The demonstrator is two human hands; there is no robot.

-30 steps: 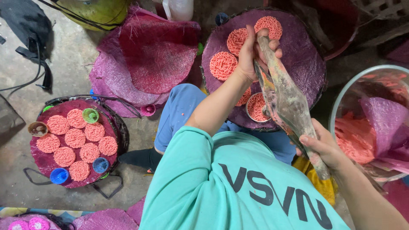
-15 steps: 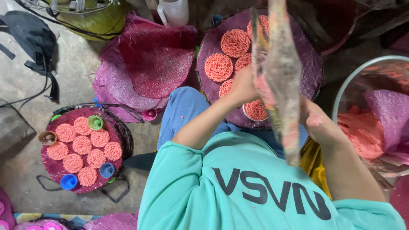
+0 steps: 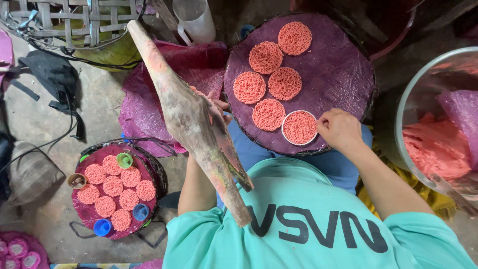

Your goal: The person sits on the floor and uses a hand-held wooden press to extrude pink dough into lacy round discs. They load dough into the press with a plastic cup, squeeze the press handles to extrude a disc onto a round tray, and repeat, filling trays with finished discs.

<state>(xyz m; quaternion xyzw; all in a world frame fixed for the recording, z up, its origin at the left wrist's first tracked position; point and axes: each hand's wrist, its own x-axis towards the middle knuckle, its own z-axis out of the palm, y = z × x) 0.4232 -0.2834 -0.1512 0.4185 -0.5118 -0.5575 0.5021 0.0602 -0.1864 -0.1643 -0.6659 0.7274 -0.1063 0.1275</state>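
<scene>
Hands at the ring mould, piping bag raised

Hands first: the left hand (image 3: 215, 108) is clenched around the middle of the piping bag (image 3: 191, 117), a long stained cloth cone tilted up, its narrow tip pointing to the far left and its wide end near the person's chest. The right hand (image 3: 341, 130) rests with curled fingertips at the rim of the white ring mould (image 3: 298, 127); whether it pinches the ring or only touches it cannot be told.

Going left to right:
- On the floor at the near left sits a small round tray (image 3: 82, 219) with nine pink noodle discs and four small coloured rings: one green, one brown, two blue
- Beyond it lies a heap of purple mesh sheets (image 3: 149, 99), with one white jug (image 3: 194, 20) at the far edge
- The large purple tray (image 3: 348, 74) rests on the person's lap and bears four loose noodle discs (image 3: 269, 114) plus a fifth one filling the white ring, at its near edge just beside the right hand
- One glass bowl (image 3: 413, 99) at the right holds pink dough

Judging by this, the step in hand is shaping a disc inside the ring, with piping paused. Freeing that disc would call for a straight, gentle lift of the ring so the soft strands keep their round shape, and the bag kept tilted up so nothing drips
</scene>
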